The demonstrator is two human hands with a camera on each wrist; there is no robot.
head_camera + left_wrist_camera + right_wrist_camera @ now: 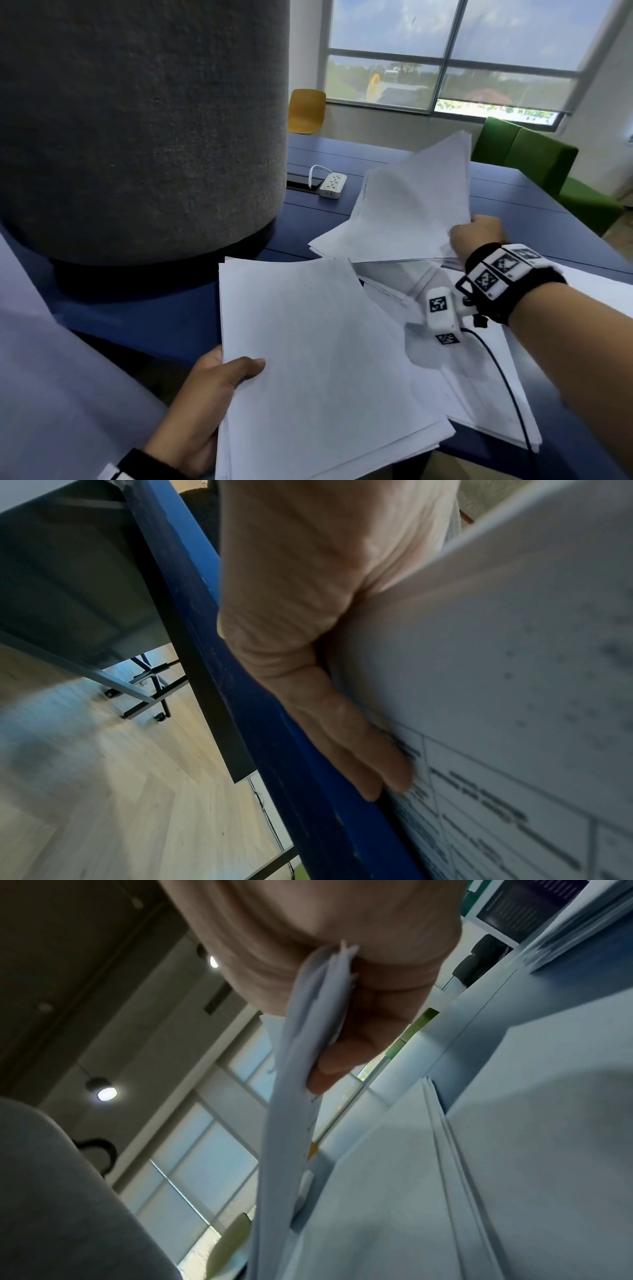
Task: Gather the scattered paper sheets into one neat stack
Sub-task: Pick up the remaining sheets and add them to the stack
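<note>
My left hand (219,387) grips a thick stack of white sheets (315,363) by its left edge, thumb on top, fingers underneath (346,739). The stack hangs over the near edge of the blue table (513,198). My right hand (476,236) pinches a smaller bundle of sheets (411,205) at its right edge and holds it raised and tilted above the table. In the right wrist view the bundle (308,1069) is clamped between thumb and fingers (363,1042). More loose sheets (486,387) lie flat on the table under my right forearm.
A large grey felt lamp shade (137,120) hangs close on the left. A white power strip (333,185) sits on the table behind the paper. A yellow chair (306,111) and green seats (534,161) stand beyond the table, under the window.
</note>
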